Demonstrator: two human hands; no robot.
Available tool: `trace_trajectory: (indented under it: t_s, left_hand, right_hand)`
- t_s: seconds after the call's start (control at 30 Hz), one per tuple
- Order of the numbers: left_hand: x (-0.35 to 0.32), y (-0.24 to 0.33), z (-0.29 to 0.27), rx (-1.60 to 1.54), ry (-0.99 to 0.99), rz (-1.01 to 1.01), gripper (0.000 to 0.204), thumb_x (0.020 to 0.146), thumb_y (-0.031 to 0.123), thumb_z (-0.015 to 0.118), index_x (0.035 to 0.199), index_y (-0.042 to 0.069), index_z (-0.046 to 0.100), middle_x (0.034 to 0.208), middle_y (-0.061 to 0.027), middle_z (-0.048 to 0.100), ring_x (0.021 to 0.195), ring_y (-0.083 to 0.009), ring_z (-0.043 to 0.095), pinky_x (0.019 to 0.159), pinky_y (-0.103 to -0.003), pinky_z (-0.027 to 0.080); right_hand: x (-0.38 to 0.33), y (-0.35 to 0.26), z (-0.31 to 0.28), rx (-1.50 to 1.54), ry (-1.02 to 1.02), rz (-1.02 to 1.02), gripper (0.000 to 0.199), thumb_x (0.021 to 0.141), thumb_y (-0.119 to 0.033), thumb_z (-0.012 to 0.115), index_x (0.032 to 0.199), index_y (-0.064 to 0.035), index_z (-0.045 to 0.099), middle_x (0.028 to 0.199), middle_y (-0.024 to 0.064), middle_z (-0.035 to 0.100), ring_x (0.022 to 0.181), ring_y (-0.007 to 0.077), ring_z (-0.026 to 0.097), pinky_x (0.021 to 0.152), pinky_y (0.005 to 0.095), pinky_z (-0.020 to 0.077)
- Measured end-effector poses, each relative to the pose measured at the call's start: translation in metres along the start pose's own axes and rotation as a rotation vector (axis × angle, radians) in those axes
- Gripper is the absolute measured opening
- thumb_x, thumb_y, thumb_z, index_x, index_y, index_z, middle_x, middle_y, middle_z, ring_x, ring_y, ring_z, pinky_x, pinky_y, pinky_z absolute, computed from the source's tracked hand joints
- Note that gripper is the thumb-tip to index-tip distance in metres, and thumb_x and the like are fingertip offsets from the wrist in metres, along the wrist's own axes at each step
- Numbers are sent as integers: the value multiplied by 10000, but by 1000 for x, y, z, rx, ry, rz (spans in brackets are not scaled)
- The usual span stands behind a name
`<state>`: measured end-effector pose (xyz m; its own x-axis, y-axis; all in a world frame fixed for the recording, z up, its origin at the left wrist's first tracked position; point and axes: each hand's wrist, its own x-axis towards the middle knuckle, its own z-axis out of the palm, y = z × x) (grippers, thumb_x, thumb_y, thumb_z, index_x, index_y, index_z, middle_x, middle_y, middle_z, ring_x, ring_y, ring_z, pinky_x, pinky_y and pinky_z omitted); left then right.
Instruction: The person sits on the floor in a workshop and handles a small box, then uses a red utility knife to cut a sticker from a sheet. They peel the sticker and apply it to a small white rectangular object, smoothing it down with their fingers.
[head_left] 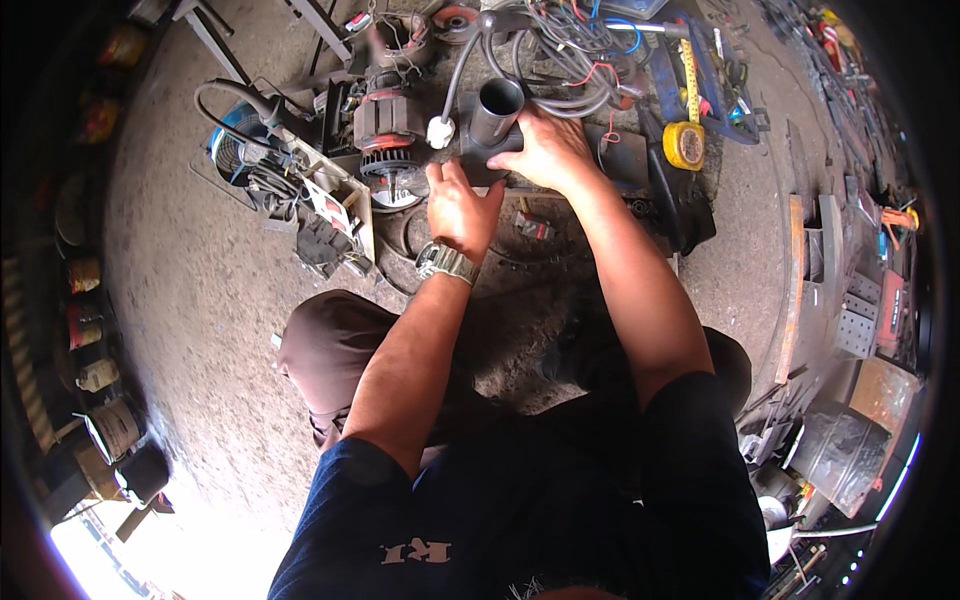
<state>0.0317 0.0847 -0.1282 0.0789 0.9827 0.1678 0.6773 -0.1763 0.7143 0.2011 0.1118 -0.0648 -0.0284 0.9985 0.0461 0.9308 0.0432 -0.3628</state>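
Observation:
A short dark metal tube stands upright on a flat dark plate in front of me. My right hand is wrapped round the tube's lower right side, its thumb toward me and its other fingers partly hidden behind. At the near left edge of the plate is my left hand, thumb spread away from slightly bent fingers; whether its fingertips touch the plate is unclear. Left of the plate lies a motor part with a black fan. A white plug on a grey cable rests between them.
Coiled grey cables lie beyond the tube. A yellow tape measure, partly drawn out, sits at the right. A blue fan-like round thing is at the far left. Metal offcuts line the right side.

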Motion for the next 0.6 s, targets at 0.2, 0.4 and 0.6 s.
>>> trace_trajectory:
  t_s: [0.2, 0.4, 0.6]
  left_hand:
    - [0, 1, 0, -3, -8, -34, 632, 751, 270, 914, 1199, -52, 604, 1158, -250, 596, 1021, -445, 656, 866, -502, 574]
    - [1, 0, 1, 11, 0, 21, 638, 753, 281, 915, 1199, -49, 598, 1130, -248, 594, 1015, -452, 650, 859, -514, 568]
    - [2, -2, -2, 8, -20, 6, 642, 751, 281, 921, 1200, -45, 597, 1101, -240, 604, 995, -444, 649, 848, -505, 566]
  right_hand:
    - [3, -3, -6, 79, -37, 31, 694, 696, -456, 925, 1230, -71, 705, 1255, 195, 718, 1211, 385, 658, 1051, 478, 509]
    - [3, 16, 14, 127, 78, 26, 735, 707, -446, 920, 1263, -38, 669, 1242, 209, 721, 1186, 410, 668, 1011, 491, 527]
    - [1, 12, 6, 174, 43, 26, 720, 740, -446, 909, 1255, -13, 655, 1214, 238, 719, 1152, 432, 674, 972, 491, 542]
